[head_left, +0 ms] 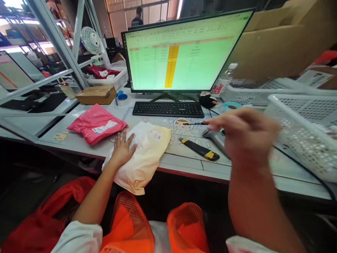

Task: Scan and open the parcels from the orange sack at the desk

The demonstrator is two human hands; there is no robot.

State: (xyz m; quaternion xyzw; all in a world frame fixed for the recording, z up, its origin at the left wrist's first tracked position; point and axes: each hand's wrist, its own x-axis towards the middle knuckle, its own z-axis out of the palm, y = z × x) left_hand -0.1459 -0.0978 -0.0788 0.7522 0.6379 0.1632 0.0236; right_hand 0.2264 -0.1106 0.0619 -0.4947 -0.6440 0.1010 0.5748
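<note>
In the head view, the left hand (122, 149) lies flat, fingers spread, on a white parcel (144, 151) that juts over the front edge of the desk (181, 164). The right hand (244, 131), blurred and curled, is raised toward the desk's right end; a thin dark pen (195, 123) shows at its fingertips, but I cannot tell whether it is gripped. A pink parcel (92, 121) lies near the front left corner, a yellow-and-black cutter (198, 149) near the front edge.

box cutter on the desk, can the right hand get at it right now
Probably yes: the box cutter lies on the desk beside the right hand, with nothing on top of it. The hand seems to hold a pen-like stick, though, which might hinder a grasp.
</note>
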